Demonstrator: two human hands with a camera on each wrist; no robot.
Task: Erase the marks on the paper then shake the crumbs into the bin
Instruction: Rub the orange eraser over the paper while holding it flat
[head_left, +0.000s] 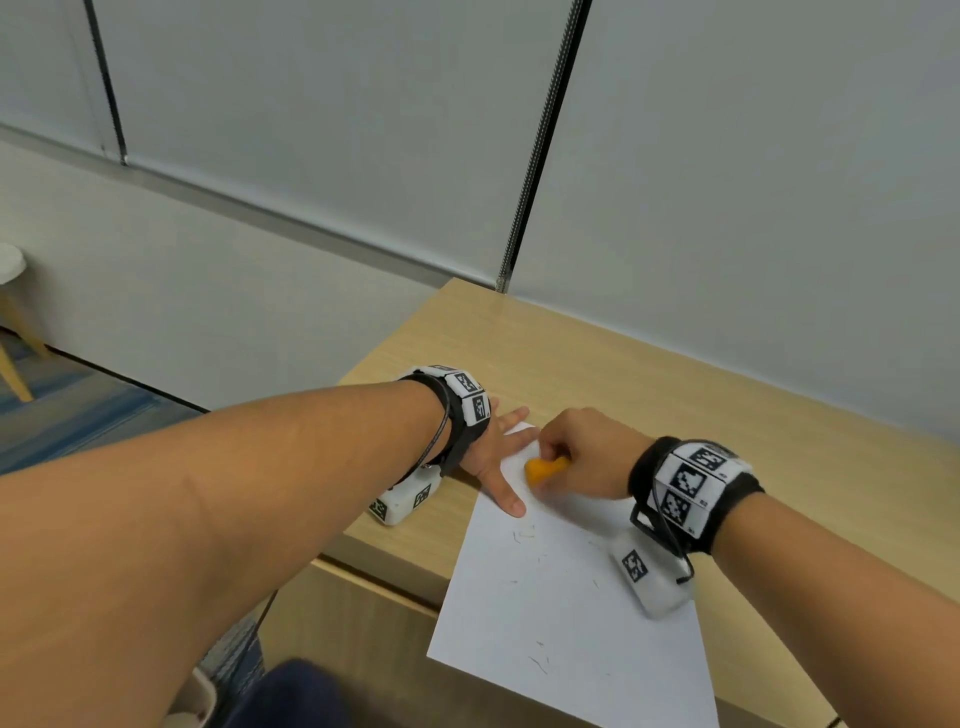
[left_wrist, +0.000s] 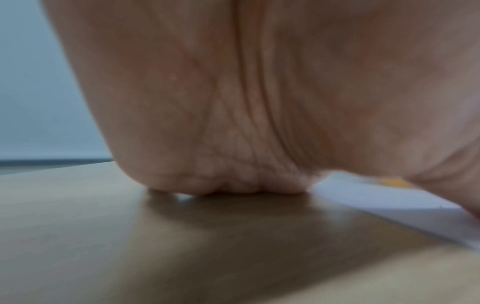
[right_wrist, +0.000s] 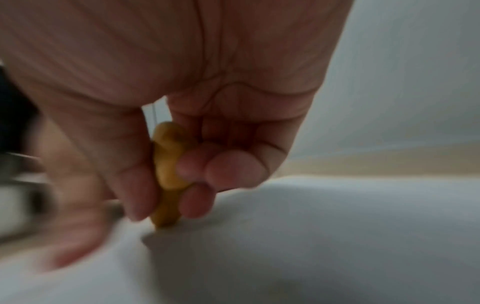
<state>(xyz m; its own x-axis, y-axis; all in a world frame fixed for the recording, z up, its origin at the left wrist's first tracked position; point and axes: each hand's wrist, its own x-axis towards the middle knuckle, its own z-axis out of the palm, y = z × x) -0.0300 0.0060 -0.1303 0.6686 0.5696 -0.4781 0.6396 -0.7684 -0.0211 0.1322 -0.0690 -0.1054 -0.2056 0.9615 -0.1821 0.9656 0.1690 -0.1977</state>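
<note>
Paper (head_left: 571, 597) white, crumb-strewn, orange eraser (head_left: 543, 469) upright

Bare desk (head_left: 649, 374) beyond the paper (head_left: 566, 597); wall (head_left: 727, 208) blocks farther.

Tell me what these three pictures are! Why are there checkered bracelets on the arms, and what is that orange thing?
No robot here, just a person with small cameras on them. The big picture comes from a camera on their head, looking down at a wooden table. The other two come from cameras strapped under each wrist; the checkered bands are part of those straps.

On the table lies a white sheet of paper with faint pencil marks and little crumbs. The left hand lies flat with straight fingers, holding down the paper's far corner. The right hand has a pinching grip on an orange eraser, its tip down on the paper. In the right wrist picture you see the eraser close up between thumb and fingers.
</note>
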